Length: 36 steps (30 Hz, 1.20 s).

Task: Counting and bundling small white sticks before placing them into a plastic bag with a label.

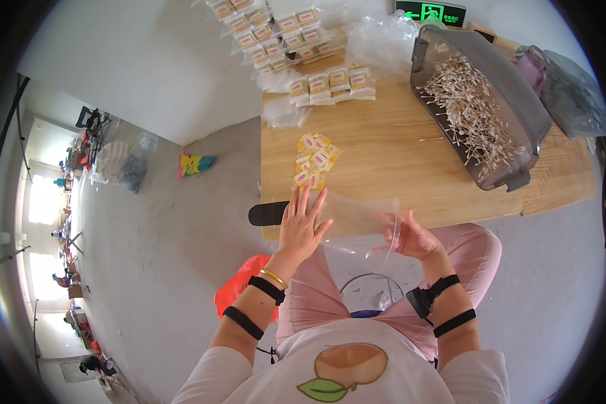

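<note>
A clear plastic bag (357,215) lies at the near edge of the wooden table (390,148). My left hand (301,225) rests flat on the bag's left end, fingers spread. My right hand (411,236) pinches the bag's right end at its opening. Just beyond my left hand lies a small pile of yellow paper labels (314,160).
A grey plastic bin (512,121) full of cotton swabs stands at the right of the table. Several packed swab bags (331,84) lie at the far edge, with more stacked behind. A black object (268,213) sticks out at the table's near left corner. A red bag (239,286) is by my left knee.
</note>
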{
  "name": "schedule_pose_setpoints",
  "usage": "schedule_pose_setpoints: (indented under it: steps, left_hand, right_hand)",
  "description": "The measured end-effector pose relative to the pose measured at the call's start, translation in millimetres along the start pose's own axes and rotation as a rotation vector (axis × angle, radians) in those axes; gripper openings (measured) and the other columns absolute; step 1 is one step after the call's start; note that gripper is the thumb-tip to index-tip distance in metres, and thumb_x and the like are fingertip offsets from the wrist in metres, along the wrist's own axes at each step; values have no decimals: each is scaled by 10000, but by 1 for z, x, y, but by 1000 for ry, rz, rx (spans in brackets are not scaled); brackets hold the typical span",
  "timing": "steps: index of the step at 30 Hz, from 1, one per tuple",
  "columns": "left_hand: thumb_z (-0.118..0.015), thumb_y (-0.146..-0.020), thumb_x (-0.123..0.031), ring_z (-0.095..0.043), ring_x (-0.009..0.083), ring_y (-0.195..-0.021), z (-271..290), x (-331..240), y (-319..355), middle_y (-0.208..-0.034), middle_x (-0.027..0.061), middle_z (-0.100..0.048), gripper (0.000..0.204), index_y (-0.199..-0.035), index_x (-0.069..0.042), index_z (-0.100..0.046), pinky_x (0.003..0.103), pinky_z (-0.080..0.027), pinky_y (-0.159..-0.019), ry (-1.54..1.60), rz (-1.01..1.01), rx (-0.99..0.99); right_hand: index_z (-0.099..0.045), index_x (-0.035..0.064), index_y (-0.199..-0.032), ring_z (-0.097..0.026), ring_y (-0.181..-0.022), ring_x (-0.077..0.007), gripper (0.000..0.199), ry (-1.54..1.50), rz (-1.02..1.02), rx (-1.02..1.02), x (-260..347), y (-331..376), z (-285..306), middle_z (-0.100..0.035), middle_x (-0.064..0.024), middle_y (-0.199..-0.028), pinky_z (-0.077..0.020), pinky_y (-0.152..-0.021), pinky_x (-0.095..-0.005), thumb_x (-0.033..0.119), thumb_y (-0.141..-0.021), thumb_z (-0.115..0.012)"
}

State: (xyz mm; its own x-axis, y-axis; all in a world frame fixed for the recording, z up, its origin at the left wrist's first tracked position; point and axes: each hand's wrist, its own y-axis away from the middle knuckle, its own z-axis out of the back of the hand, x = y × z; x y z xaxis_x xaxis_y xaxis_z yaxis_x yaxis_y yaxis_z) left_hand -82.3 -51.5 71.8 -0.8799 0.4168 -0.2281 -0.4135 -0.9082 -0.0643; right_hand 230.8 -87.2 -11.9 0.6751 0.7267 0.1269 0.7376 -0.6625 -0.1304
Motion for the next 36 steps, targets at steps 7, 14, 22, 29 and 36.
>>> schedule_pose_setpoints:
  steps: [7, 14, 22, 29, 36]
  left_hand:
    - [-451, -1030, -493, -243, 446, -1491, -2, 1, -1, -1659, 132, -214, 627, -1588, -233, -333, 541, -317, -1164, 54, -2, -16]
    - [-406, -1046, -497, -249, 444, -1487, -2, 2, 0, -1648, 132, -232, 604, -1584, -230, -340, 541, -320, -1164, 62, 22, -3]
    - [-428, -1042, -477, -267, 442, -1477, -3, 0, -3, -1642, 129, -247, 591, -1572, -222, -368, 537, -330, -1159, 83, 20, -13]
    - [-476, -1029, -456, -274, 452, -1471, -4, 5, -1, -1637, 144, -253, 599, -1566, -210, -377, 539, -326, -1161, 55, 1, -21]
    - [-500, -1021, -455, -265, 464, -1473, -2, 3, 2, -1644, 161, -233, 633, -1585, -215, -341, 554, -304, -1169, 26, -4, -10]
  right_hand:
    - [-501, -47, -1399, -647, -1181, -326, 456, 249, 44, -466, -1, -16, -24, -636, -218, -1295, -522, -1043, -467, 252, -1054, -488]
    - [-491, -79, -1412, -571, -1299, -306, 443, 429, -65, -387, -3, -29, -29, -583, -219, -1390, -457, -1116, -421, 117, -1015, -510]
    - [-459, -35, -1476, -536, -1342, -287, 548, 540, -286, -150, -31, -80, 14, -542, -207, -1454, -409, -1125, -401, 167, -987, -602]
    - [-445, -1, -1493, -550, -1329, -286, 494, 1036, -596, -72, -19, -104, -42, -580, -215, -1407, -374, -1164, -411, 269, -1080, -451]
    - [-298, 42, -1573, -479, -1395, -262, 570, 603, -441, -338, -4, -101, -19, -458, -179, -1529, -397, -1159, -410, 246, -1078, -495]
